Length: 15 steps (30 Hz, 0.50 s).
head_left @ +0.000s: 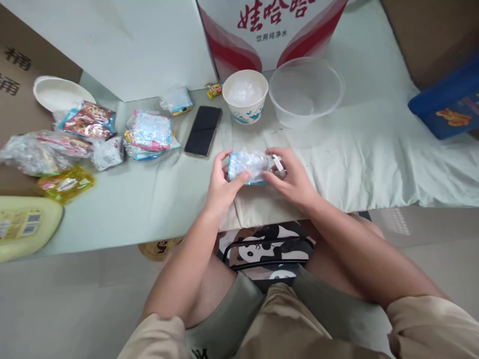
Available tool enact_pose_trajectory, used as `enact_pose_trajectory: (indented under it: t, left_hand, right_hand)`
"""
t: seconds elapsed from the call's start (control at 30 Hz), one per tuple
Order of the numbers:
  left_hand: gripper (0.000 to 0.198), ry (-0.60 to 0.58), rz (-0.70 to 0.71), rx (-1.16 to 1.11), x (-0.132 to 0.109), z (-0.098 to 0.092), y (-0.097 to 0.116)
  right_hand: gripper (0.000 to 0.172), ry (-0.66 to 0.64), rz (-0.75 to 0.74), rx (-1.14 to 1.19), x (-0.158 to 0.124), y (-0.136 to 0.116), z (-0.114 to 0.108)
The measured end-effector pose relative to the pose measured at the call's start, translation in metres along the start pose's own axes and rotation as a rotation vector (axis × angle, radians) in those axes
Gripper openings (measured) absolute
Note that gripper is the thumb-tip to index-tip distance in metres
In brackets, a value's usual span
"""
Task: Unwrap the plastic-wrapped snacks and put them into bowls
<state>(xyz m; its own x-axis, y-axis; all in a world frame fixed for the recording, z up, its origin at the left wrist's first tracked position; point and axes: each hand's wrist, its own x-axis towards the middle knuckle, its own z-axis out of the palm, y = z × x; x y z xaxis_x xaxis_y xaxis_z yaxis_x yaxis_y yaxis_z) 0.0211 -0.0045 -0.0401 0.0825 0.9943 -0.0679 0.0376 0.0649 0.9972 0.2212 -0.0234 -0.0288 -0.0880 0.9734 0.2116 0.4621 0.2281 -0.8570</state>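
Observation:
Both hands hold one small clear packet with blue edges [247, 166] over the pale cloth-covered surface [359, 149]. My left hand [222, 185] pinches its left end, thumb on top. My right hand [294, 179] grips the right end, where a small white item pokes out between the fingers. Just beyond the packet stand a white paper cup [245, 95] with something clear inside and an empty clear plastic bowl [306, 89].
A black phone [203, 131] lies left of the cup. Several snack packets [147, 134] and wrappers [88, 121] are scattered at the left, with a white lid [60, 93]. A red-and-white carton [269, 30] stands behind. A blue box [447, 104] sits at the right.

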Motion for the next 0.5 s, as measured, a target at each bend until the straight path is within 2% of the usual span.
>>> enact_pose_trajectory:
  t: [0.07,0.13,0.2,0.33,0.4,0.5]
  left_hand:
    - [0.067,0.099,0.116,0.128,0.007,-0.008,-0.001]
    - [0.066,0.116,0.190,0.245,0.012,-0.014,-0.003]
    - [0.071,0.056,0.217,0.322,0.013,-0.016,-0.004]
    - [0.085,-0.051,0.215,0.352,0.009,-0.017,-0.003]
    - [0.088,-0.059,0.206,0.324,0.007,-0.018,-0.002]
    - [0.080,-0.042,0.227,0.354,0.006,-0.023,0.000]
  right_hand:
    - [0.038,0.063,0.108,-0.096,0.002,0.002,0.000]
    - [0.024,0.091,0.162,-0.170,0.004,0.003,0.000]
    - [0.016,0.073,0.126,-0.236,0.008,0.001,0.001]
    - [0.023,0.013,-0.043,-0.341,0.014,-0.006,0.007]
    - [0.026,-0.005,-0.075,-0.393,0.016,-0.006,0.007]
    - [0.029,0.007,-0.067,-0.502,0.016,0.003,-0.007]
